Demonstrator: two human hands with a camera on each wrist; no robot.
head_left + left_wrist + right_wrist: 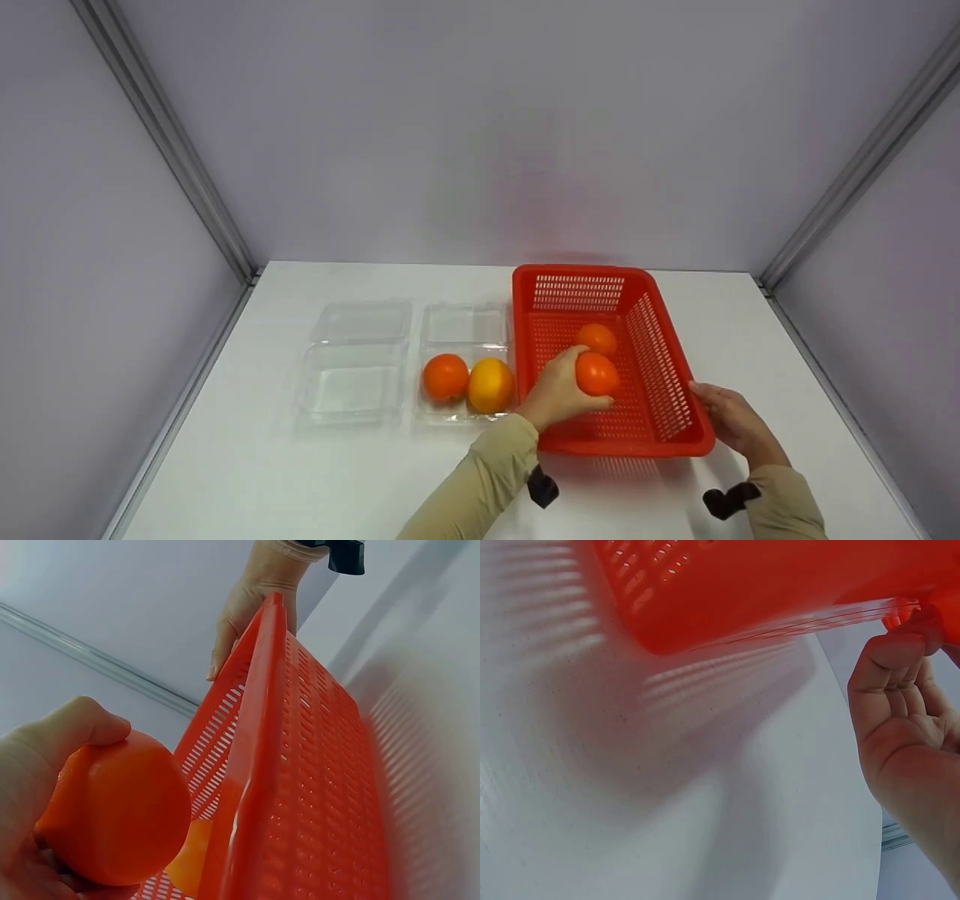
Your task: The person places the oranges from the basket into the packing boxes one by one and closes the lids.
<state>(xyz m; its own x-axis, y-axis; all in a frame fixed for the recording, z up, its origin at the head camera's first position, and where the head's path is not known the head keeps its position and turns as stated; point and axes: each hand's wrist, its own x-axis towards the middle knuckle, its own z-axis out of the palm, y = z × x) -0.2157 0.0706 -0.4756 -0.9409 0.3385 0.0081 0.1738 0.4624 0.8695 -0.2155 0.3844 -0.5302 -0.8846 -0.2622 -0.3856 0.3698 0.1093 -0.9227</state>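
Note:
My left hand (pixel 561 391) grips an orange (pixel 598 374) over the red plastic basket (pixel 529 300); thumb and fingers wrap round the fruit in the left wrist view. Another orange (pixel 597 340) lies on the basket floor just beyond it. With the right hand (pixel 733 420) I pinch the basket's right rim, fingers curled at the edge in the right wrist view. Left of the basket, a clear hinged plastic box (pixel 465 325) with its lid folded back holds an orange (pixel 445 377) and a yellower orange fruit (pixel 491 385) side by side.
A second clear plastic box (pixel 356 386), lid laid back, sits farther left with nothing in it. The white table (pixel 225 465) ends at a pale back wall (pixel 390 150), with side walls at left and right. The basket stands close beside the filled box.

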